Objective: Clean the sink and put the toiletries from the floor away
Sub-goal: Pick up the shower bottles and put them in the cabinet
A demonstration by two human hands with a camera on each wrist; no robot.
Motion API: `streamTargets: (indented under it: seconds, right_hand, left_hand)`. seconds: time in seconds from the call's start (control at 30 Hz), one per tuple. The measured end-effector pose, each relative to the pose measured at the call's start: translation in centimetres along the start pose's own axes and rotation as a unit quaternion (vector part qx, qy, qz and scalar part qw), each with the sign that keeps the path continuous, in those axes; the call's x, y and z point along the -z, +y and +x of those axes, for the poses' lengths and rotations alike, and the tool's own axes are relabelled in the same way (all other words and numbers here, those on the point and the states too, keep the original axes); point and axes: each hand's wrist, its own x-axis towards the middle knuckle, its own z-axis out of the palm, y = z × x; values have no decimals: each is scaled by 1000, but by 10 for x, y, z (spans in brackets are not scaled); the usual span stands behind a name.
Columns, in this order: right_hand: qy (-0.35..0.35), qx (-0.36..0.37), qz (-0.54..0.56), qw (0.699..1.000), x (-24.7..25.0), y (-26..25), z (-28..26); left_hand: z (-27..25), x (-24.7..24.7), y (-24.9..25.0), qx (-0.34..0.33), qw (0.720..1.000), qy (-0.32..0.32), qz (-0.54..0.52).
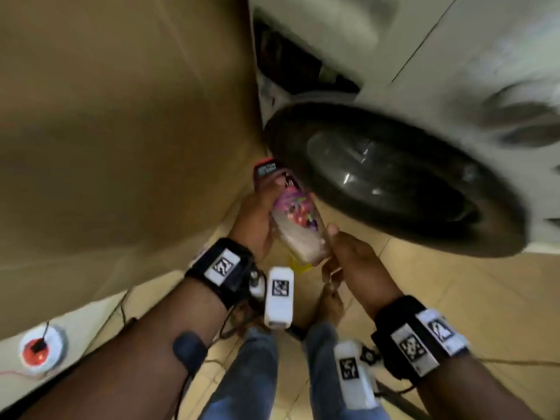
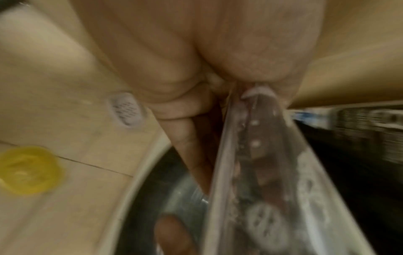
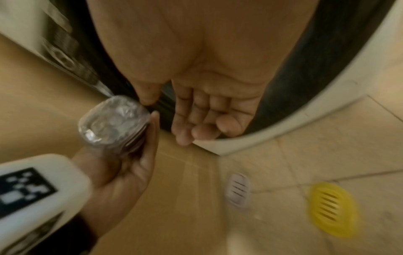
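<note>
A clear bottle (image 1: 292,216) with a purple berry label and a dark red cap is held slanted above the floor, close to the washing machine door. My left hand (image 1: 257,219) grips it round the middle, and in the left wrist view the fingers (image 2: 187,146) curl along the bottle (image 2: 261,172). My right hand (image 1: 342,253) is at the bottle's base. In the right wrist view its fingers (image 3: 196,120) hang relaxed and its thumb touches the edge of the bottle's bottom (image 3: 113,120). Both wrist views are blurred.
A white washing machine with a dark round door (image 1: 378,183) stands at the right. A brown panel (image 1: 121,116) fills the left. On the beige tiled floor lie a yellow drain cover (image 3: 331,208) and a white drain cover (image 3: 237,189). My legs are below the hands.
</note>
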Motion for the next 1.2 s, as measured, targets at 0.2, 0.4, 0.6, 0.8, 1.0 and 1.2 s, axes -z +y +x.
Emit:
streamTargets:
  seconds: [0.2, 0.4, 0.6, 0.8, 1.0, 1.2]
  right_hand:
    - [17, 81, 73, 994, 40, -163, -131]
    - [4, 130, 78, 988, 43, -250, -233]
    - [41, 211, 99, 972, 45, -288, -282]
    - [65, 251, 96, 961, 45, -307, -276]
    - [63, 247, 63, 965, 66, -324, -245]
    - [52, 217, 67, 972, 127, -352, -172]
  left_hand:
    - [-135, -114, 115, -82, 987, -62, 123]
    - [-257, -176, 178, -130, 948, -165, 239]
    - [-314, -197, 210, -146, 890, -243, 357]
    - [-319, -204, 232, -193, 880, -234, 366]
    - [-299, -215, 255, -239, 866, -222, 379]
    - [-245, -240, 281, -283, 868, -160, 375]
